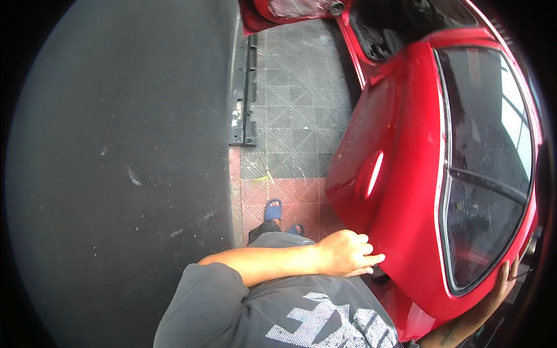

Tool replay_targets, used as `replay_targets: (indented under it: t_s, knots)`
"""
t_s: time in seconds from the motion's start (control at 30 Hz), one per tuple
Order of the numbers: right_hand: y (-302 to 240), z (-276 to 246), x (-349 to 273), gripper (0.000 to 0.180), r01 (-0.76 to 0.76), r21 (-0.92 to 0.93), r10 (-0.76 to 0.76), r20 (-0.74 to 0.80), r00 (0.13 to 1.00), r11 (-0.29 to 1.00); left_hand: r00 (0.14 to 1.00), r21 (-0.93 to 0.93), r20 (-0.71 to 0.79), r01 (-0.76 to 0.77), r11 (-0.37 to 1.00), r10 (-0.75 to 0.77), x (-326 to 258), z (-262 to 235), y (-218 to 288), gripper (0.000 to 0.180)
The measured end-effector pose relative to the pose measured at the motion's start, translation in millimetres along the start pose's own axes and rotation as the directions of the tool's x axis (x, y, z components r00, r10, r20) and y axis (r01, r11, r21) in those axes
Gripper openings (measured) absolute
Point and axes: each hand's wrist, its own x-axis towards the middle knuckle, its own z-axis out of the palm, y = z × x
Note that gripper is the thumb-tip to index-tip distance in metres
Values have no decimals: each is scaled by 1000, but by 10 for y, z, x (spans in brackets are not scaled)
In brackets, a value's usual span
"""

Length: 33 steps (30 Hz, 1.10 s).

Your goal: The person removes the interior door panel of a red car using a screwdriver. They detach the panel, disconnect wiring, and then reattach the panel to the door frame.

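A red car door [400, 191] with a dark window [481, 110] and a red handle [372, 174] fills the right side. My left hand [346, 253] is at the door's near lower edge, with its fingers curled and one finger stretched along the red panel. The inner side of that grip is hidden. At the far right, my right hand [508, 277] holds the outer edge of the window frame, its fingers reaching along it. Part of this hand lies in shadow at the picture's rim.
Another red door panel [290, 8] stands open at the top, beside a dark car interior [389, 29]. A long black trim strip [248, 93] lies along the dark wall [122, 145]. Grey and red floor tiles [290, 110] run between, with a yellow scrap [262, 178] on them.
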Motion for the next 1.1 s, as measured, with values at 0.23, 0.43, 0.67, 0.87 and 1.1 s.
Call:
replay_targets:
  t_s: [0.23, 0.43, 0.67, 0.87, 1.1]
  knots:
    - [-258, 168, 28, 74, 32, -24, -31, 10, 999, 999, 973, -138, -169, 131, 982, -154, -220, -72, 64, 35]
    - [-152, -30, 49, 75, -24, -73, 23, -16, 1000, 997, 413, -270, -88, 866, 421, -906, -1527, 247, -642, 28]
    - [-54, -187, 49, 77, -80, -128, 73, -61, 995, 989, -354, 113, 33, 930, -349, -934, -3971, 607, -889, 34]
    - [70, -302, -14, 78, -147, -180, 126, -121, 985, 973, -472, 110, 106, 881, -461, -875, -4243, 660, -744, 33]
    - [340, -521, -284, 80, -272, -268, 209, -242, 948, 924, -240, 57, 116, 970, -234, -964, -3888, 916, -1066, 31]
